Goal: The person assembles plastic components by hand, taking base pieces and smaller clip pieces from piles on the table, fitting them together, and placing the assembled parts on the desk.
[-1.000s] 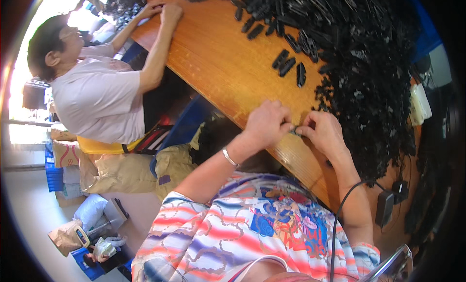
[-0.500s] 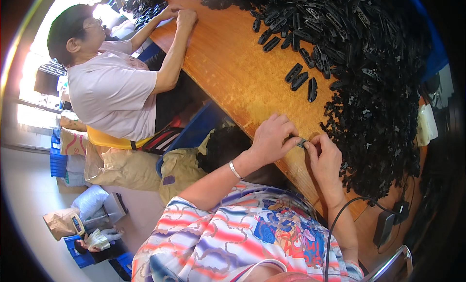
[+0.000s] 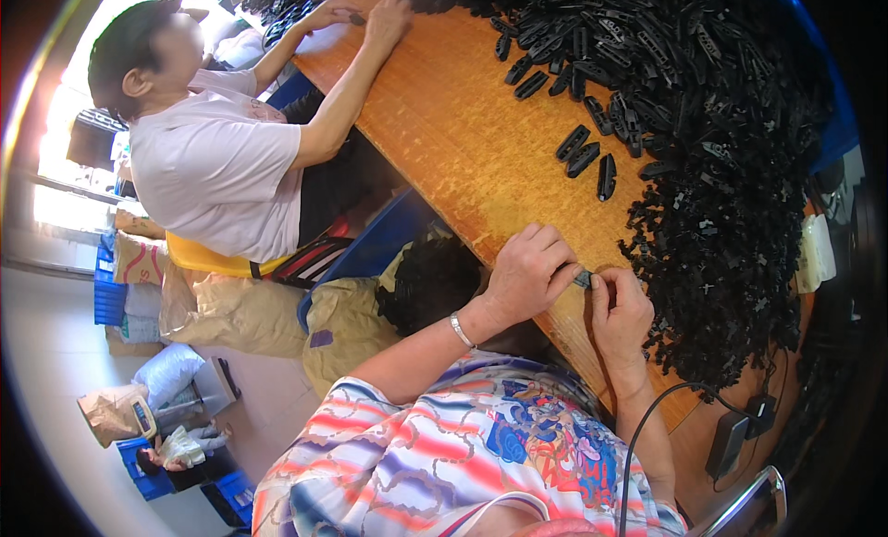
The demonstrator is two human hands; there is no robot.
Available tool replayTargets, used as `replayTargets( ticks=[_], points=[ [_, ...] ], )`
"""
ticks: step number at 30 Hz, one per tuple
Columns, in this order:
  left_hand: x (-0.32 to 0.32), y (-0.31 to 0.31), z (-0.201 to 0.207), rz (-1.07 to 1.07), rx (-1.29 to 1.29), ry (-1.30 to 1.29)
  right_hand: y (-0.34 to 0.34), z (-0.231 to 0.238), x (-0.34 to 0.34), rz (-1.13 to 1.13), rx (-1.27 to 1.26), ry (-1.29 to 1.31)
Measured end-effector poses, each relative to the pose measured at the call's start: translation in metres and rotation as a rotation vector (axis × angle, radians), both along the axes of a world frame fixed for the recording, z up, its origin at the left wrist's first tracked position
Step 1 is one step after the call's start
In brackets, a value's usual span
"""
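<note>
Between my two hands, over the table's near edge, is a small dark plastic piece (image 3: 584, 279). My left hand (image 3: 532, 271) pinches its left end between thumb and fingers. My right hand (image 3: 622, 308) closes on its other end, with the fingertips covering much of it. Beyond my hands, a few long black plastic parts with slots (image 3: 583, 160) lie on the wooden table. To the right of my right hand spreads a heap of tiny black plastic pieces (image 3: 712, 269).
A large pile of long black parts (image 3: 638, 47) covers the far right of the wooden table (image 3: 444, 121). At the far left a co-worker (image 3: 217, 148) sits with both hands on the table. Sacks (image 3: 250, 315) stand on the floor. A black cable (image 3: 647, 403) curves past my right forearm.
My hands stay together on the small piece, with only a slight shift of the fingers. The view has shifted a little. The co-worker's nearer hand has moved right, toward the far pile.
</note>
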State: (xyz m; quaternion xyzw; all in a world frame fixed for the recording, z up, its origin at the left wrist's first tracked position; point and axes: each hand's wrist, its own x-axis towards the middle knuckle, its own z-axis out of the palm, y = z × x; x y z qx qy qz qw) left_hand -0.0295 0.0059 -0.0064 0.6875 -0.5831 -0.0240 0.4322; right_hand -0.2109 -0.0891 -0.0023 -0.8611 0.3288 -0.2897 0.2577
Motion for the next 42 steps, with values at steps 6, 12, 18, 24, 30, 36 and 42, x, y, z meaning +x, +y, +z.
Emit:
replayTargets(
  ticks=[6,12,18,24,30,36,42],
  points=[
    [0.053,-0.008,0.036,0.104,-0.175,0.119,0.001,0.002,-0.002,0.002,0.021,0.028],
    [0.218,-0.027,0.188,0.316,-0.439,0.213,-0.001,0.0,-0.003,0.004,0.05,-0.008],
    [0.291,-0.016,0.272,0.655,-0.487,0.021,0.001,0.003,0.001,0.039,0.046,-0.026],
    [0.255,-0.053,0.173,-0.47,-0.787,0.266,0.0,0.002,-0.001,0.026,0.048,-0.014],
    [0.116,-0.04,0.073,0.112,-0.1,0.328,0.001,0.003,-0.003,0.014,0.062,-0.021],
    [0.063,-0.027,0.021,0.104,0.108,0.492,-0.001,0.001,-0.003,0.005,-0.015,0.003],
    [0.053,-0.04,0.01,0.115,0.144,0.363,-0.001,0.0,0.0,0.009,0.018,-0.058]
  ],
)
